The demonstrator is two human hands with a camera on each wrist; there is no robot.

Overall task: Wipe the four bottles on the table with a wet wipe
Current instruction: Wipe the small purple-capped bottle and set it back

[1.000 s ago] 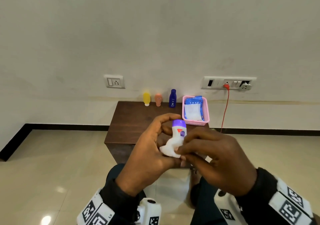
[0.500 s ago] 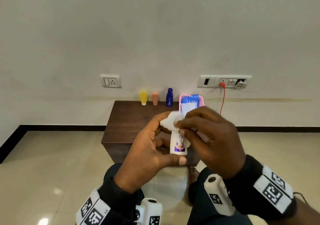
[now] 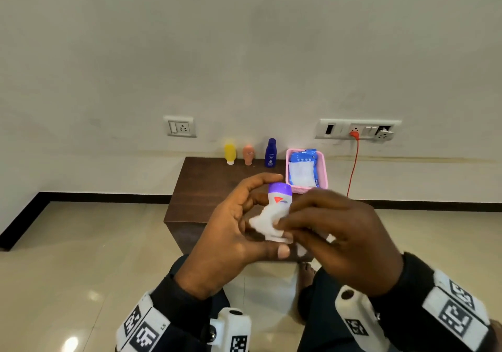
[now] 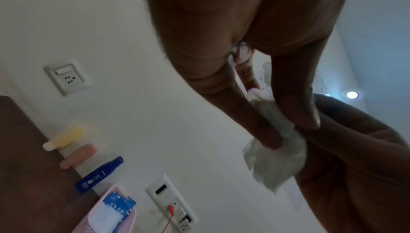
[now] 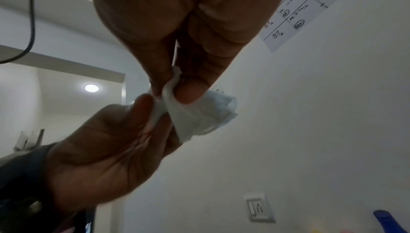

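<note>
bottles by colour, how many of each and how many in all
yellow bottle: 1
peach bottle: 1
dark blue bottle: 1
white bottle with purple cap, held in the hands: 1
total: 4

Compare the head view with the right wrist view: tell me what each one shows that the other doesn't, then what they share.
Only the head view shows the white bottle with its purple cap, the yellow bottle, the peach bottle, the pink basket holding the wipes pack, and the table.

Only the right wrist view shows a ceiling light and a handwritten sheet on the wall.

Both show the left hand, the right hand pinching the wet wipe, and the blue bottle.
</note>
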